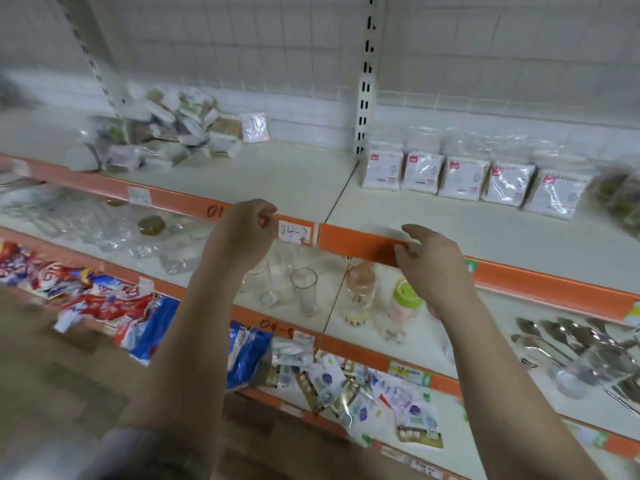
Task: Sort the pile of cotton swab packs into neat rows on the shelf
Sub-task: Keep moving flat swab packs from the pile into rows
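Both hands empty at the shelf edge.
We face a white shelf with an orange lip; the swab pile lies jumbled back-left, a row of five packs stands upright right; our left hand and right hand hang loosely curled.

jumbled pile of cotton swab packs at shelf back left, five upright packs rowed right

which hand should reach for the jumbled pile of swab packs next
Left, probably. The left hand holds nothing and sits nearer the pile, up-left; the right hand is farther off.
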The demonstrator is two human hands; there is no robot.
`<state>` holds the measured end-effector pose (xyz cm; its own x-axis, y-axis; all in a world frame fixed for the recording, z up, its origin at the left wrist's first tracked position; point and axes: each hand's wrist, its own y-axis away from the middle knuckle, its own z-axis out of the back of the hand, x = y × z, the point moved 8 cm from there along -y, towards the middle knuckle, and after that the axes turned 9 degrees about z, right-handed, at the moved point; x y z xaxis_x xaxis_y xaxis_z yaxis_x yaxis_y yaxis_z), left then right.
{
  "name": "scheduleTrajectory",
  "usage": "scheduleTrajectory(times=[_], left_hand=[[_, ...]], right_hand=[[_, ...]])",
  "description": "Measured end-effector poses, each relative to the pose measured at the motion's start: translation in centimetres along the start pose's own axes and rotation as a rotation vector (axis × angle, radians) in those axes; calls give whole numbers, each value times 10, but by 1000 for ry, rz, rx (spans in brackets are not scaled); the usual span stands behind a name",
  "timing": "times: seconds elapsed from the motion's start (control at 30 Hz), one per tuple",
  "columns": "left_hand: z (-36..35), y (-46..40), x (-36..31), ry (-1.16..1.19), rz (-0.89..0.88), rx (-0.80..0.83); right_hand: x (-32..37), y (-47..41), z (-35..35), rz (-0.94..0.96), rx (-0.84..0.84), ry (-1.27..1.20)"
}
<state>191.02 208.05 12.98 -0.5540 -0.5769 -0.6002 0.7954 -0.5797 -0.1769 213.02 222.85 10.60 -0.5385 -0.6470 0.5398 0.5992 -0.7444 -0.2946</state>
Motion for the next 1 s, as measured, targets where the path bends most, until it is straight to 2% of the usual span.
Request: scheduleTrajectory(times=[0.33,0.5,0.8,1.0], left_hand=[[53,-41,91,-26,98,-44],[61,-96,122,-7,121,-88],[71,-232,134,-21,66,-95],[55,-285,146,-53,99,-42]], right_hand=[[82,-63,-75,77,50,-32],[122,-122,-126,153,68,-74],[159,-253,-163,135,52,-59],[169,-312,-189,95,94,-28]])
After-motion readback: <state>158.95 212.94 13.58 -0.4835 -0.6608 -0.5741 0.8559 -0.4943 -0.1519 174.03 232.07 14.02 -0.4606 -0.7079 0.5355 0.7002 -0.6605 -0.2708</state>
